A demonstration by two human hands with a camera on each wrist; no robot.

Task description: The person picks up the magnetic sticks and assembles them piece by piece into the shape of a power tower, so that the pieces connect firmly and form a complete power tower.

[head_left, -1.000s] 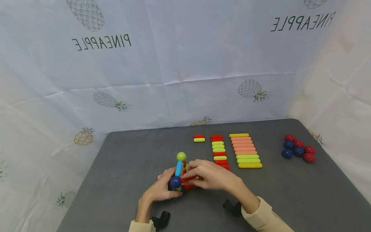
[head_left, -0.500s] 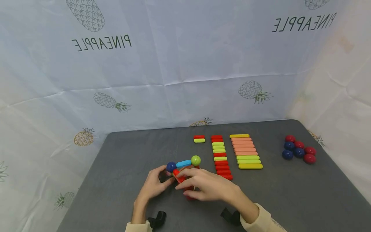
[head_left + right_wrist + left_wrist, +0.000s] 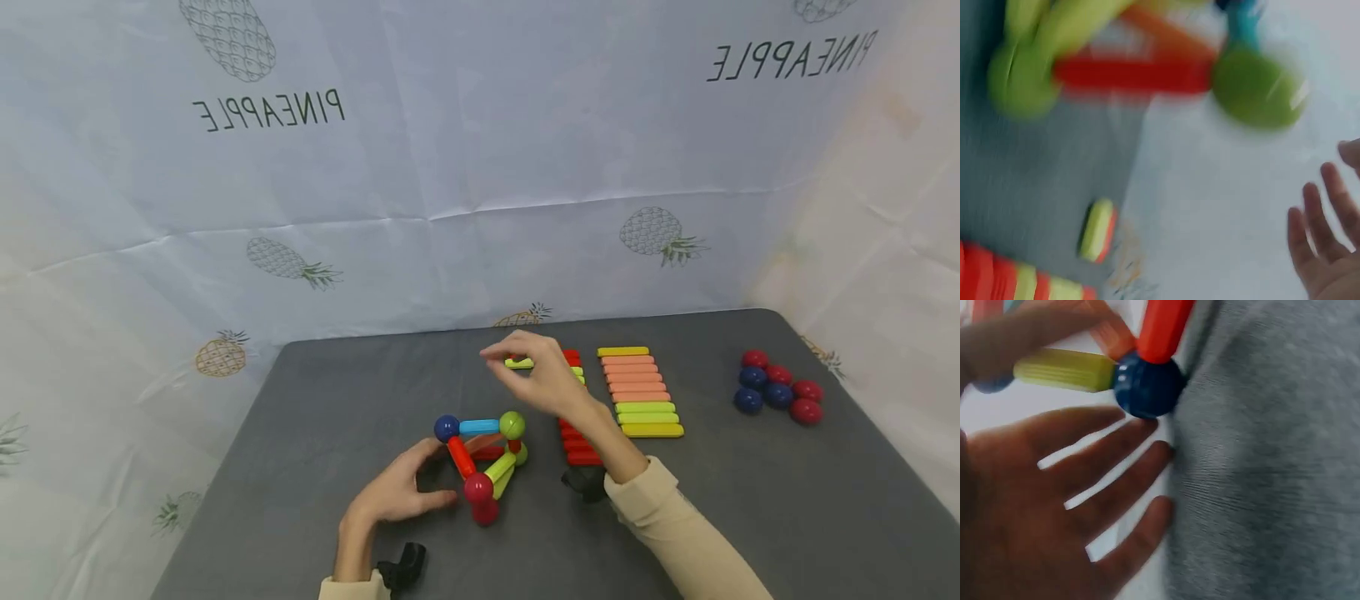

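Note:
A frame of magnetic sticks and balls stands on the dark table. Its upper parts are a navy ball (image 3: 447, 428), a light blue stick (image 3: 479, 427), a green ball (image 3: 512, 425), a red stick (image 3: 461, 457), a yellow-green stick (image 3: 500, 467) and a red ball (image 3: 478, 488). My left hand (image 3: 397, 487) rests at the frame's left side, fingers extended. In the left wrist view its fingertips lie at a lower navy ball (image 3: 1147, 385); contact is hard to tell. Raised behind the frame, my right hand (image 3: 551, 379) holds nothing, its thumb and fingers apart.
Right of the frame lie a column of short red and yellow-green sticks (image 3: 581, 446), partly behind my right arm, and a column of longer sticks (image 3: 633, 377). Several red and navy balls (image 3: 777, 395) sit at the far right. A pineapple-print cloth (image 3: 450, 267) hangs behind.
The frame has turned and now stands with its red ball toward me. My right hand has let go of the red stick and moved up and away. My left hand has loosened beside the frame.

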